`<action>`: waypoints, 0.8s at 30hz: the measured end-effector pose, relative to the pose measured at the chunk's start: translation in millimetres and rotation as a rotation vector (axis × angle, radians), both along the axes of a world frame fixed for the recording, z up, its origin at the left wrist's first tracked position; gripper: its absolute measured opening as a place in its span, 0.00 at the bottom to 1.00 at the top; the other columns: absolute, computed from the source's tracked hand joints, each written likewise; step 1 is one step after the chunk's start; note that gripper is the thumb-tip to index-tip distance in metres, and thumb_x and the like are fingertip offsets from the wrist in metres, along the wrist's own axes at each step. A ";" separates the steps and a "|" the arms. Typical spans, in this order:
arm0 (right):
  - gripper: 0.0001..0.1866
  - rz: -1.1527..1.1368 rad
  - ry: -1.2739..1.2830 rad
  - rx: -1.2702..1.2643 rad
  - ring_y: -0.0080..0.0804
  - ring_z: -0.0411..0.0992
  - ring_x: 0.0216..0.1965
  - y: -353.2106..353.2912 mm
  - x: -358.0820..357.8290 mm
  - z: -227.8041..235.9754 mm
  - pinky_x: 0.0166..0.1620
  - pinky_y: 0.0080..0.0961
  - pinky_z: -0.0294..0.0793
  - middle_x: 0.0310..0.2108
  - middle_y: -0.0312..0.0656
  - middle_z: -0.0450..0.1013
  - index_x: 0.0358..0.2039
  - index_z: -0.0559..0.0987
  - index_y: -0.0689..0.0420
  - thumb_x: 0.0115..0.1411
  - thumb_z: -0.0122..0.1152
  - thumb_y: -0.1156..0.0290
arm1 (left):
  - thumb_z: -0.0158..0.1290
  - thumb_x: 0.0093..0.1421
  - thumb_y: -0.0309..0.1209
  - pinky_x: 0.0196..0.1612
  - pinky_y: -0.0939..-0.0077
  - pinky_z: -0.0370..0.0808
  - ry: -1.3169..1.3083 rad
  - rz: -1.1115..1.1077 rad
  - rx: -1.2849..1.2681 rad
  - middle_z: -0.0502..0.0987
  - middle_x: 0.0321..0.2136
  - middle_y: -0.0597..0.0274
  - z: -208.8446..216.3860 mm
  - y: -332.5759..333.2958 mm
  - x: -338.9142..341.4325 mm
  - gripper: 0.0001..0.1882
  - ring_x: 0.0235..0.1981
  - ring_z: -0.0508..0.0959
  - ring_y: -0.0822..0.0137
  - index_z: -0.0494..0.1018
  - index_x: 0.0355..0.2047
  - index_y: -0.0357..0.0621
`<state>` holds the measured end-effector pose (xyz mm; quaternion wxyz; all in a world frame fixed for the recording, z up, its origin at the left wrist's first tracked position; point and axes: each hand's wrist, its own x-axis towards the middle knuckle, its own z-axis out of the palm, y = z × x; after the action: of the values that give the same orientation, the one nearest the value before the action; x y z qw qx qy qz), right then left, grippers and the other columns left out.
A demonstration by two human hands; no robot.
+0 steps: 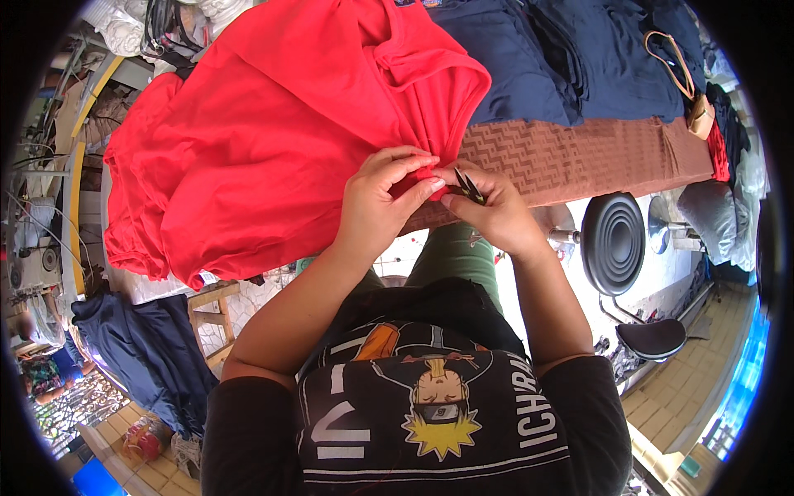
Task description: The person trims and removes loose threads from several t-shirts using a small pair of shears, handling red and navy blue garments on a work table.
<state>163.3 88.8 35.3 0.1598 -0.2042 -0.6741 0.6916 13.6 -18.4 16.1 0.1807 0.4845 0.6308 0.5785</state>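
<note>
A large red garment (256,124) spreads over the table in front of me and hangs past its near edge. My left hand (380,194) is closed in a pinch on a gathered bit of its edge, thumb against fingers. Right beside it, my right hand (500,211) holds small dark thread snips (469,187), with the pointed blades sticking up between thumb and fingers. The right fingertips also touch the same bit of red cloth. Both hands almost meet; the exact spot between the fingertips is partly hidden.
Dark blue folded garments (529,66) lie at the far right on a brown patterned table cover (571,161). Round black stool seats (614,244) stand to the right. Another dark blue garment (149,355) hangs at the left over a wooden frame (217,318).
</note>
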 end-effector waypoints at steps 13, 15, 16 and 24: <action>0.14 0.001 -0.010 0.171 0.20 0.70 0.35 3.5 4.1 -4.3 0.39 0.18 0.69 0.37 0.35 0.72 0.43 0.80 0.62 0.55 0.60 0.81 | 0.55 0.63 0.30 0.40 0.82 0.75 -0.453 -0.129 -0.165 0.83 0.31 0.60 21.7 4.1 -11.6 0.10 0.33 0.79 0.77 0.78 0.35 0.33; 0.13 -0.016 -0.051 0.311 0.23 0.72 0.34 7.3 5.4 2.8 0.39 0.21 0.70 0.37 0.37 0.72 0.42 0.80 0.61 0.54 0.62 0.79 | 0.55 0.63 0.30 0.40 0.82 0.74 -0.421 -0.156 -0.194 0.82 0.30 0.61 23.6 4.2 -14.2 0.10 0.33 0.79 0.77 0.78 0.35 0.33; 0.13 -0.028 -0.083 0.390 0.25 0.72 0.33 11.4 6.0 7.2 0.39 0.22 0.71 0.36 0.38 0.73 0.42 0.80 0.61 0.54 0.63 0.78 | 0.55 0.63 0.30 0.40 0.82 0.74 -0.406 -0.169 -0.210 0.82 0.30 0.61 24.9 3.7 -15.4 0.10 0.33 0.79 0.77 0.78 0.35 0.33; 0.11 0.037 -0.143 0.674 0.40 0.74 0.30 22.9 4.0 49.8 0.33 0.31 0.70 0.27 0.45 0.74 0.33 0.76 0.60 0.53 0.67 0.69 | 0.56 0.62 0.31 0.37 0.83 0.73 -0.372 -0.157 -0.239 0.82 0.28 0.61 30.7 1.7 -17.5 0.10 0.31 0.78 0.79 0.79 0.36 0.34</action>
<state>167.3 111.7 85.1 0.1579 -0.1757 -0.8778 0.4167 -3.9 -16.7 46.8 0.3942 0.3921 0.6112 0.5633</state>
